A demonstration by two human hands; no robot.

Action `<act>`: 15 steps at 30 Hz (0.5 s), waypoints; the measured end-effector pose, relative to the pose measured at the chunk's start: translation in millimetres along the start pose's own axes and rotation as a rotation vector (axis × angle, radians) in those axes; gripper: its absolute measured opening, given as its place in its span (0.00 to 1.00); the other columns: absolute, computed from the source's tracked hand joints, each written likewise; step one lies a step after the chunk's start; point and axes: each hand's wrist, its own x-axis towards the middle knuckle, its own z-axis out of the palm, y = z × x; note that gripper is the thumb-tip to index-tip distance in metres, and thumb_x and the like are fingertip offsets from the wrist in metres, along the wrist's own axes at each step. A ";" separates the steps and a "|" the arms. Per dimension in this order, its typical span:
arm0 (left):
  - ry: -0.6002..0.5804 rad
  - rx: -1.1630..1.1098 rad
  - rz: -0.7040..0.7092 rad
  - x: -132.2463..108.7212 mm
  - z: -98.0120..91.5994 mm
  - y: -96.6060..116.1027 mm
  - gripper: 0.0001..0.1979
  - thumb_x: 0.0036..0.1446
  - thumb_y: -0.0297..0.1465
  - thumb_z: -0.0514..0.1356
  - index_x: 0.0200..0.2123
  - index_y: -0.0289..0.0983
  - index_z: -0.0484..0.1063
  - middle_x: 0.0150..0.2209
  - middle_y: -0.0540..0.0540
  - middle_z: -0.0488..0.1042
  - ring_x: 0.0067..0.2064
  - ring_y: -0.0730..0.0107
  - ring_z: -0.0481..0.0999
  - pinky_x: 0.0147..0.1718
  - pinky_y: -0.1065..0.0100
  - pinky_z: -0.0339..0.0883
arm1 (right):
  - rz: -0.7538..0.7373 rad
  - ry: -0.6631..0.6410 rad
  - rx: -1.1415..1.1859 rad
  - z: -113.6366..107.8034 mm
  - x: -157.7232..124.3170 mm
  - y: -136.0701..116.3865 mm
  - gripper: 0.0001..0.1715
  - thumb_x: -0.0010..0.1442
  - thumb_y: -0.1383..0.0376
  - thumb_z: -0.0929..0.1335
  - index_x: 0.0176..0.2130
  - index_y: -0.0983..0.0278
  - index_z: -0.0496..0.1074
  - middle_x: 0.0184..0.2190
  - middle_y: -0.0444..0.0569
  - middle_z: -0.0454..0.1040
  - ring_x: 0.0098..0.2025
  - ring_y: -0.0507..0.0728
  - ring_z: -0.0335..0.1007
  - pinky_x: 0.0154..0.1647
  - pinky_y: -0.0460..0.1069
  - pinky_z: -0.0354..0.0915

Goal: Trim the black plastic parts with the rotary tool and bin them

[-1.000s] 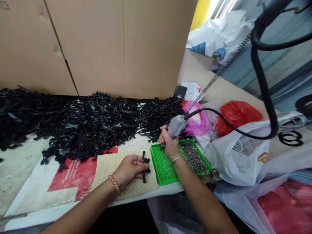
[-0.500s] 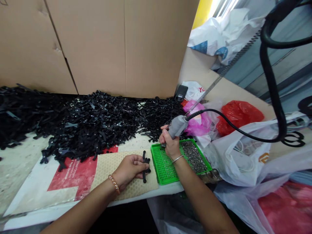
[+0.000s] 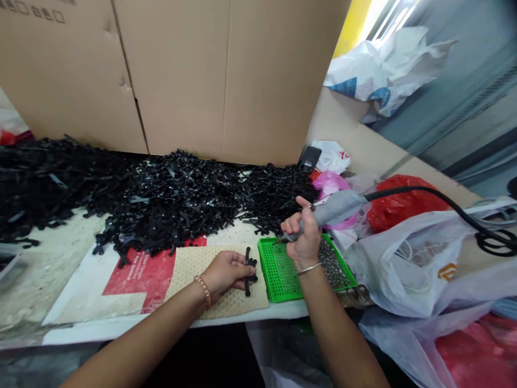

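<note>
Small black plastic parts [image 3: 247, 285] are pinched in the fingers of my left hand [image 3: 229, 272], over a beige honeycomb-patterned pad [image 3: 186, 269]. The held parts form a long upright strip with short pieces crossing it. My right hand [image 3: 305, 234] is wrapped round a grey power screwdriver [image 3: 337, 208], its tip pointing left above a green perforated tray [image 3: 283, 293]. Many small metal screws [image 3: 333, 267] lie in the tray's right side. Part of the tray is hidden behind my right hand.
Heaps of black plastic parts [image 3: 181, 194] line the back of the table, against a large cardboard box [image 3: 181, 81]. A dark phone [image 3: 309, 159] leans at the heap's right end. Red [image 3: 399, 199] and white plastic bags [image 3: 407, 269] lie right. The screwdriver's black cable [image 3: 428, 191] runs right.
The screwdriver in my right hand has tilted flatter, its tip now pointing left. My view has shifted left, and a clear container has come in at the left edge. My left hand still holds the parts.
</note>
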 end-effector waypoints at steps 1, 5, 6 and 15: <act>-0.004 0.000 0.002 0.0 -0.1 -0.1 0.15 0.36 0.29 0.73 0.25 0.31 0.71 0.23 0.46 0.76 0.23 0.73 0.74 0.22 0.73 0.69 | 0.017 -0.018 0.034 6.3 -4.8 -4.8 0.21 0.53 0.52 0.70 0.42 0.62 0.69 0.14 0.33 0.52 0.15 0.48 0.46 0.19 0.43 0.53; -0.015 0.001 0.021 0.5 -1.0 -1.9 0.16 0.34 0.31 0.74 0.23 0.32 0.70 0.22 0.47 0.75 0.23 0.73 0.74 0.23 0.72 0.70 | 0.099 -0.109 0.088 26.8 -27.1 -5.1 0.18 0.53 0.53 0.71 0.39 0.61 0.68 0.14 0.34 0.53 0.15 0.48 0.46 0.19 0.43 0.52; -0.018 0.004 0.026 1.0 -1.3 -2.6 0.17 0.34 0.32 0.74 0.23 0.32 0.69 0.22 0.47 0.75 0.23 0.72 0.74 0.23 0.72 0.71 | 0.111 -0.117 0.088 29.6 -31.2 -1.9 0.18 0.53 0.53 0.71 0.38 0.62 0.69 0.14 0.34 0.53 0.15 0.48 0.46 0.19 0.43 0.52; -0.008 0.009 0.039 1.9 -0.4 -2.9 0.18 0.33 0.32 0.74 0.23 0.32 0.68 0.21 0.47 0.74 0.22 0.72 0.74 0.21 0.73 0.70 | 0.129 -0.077 0.040 31.4 -35.6 11.2 0.18 0.52 0.53 0.71 0.37 0.62 0.67 0.14 0.34 0.52 0.16 0.48 0.46 0.18 0.43 0.51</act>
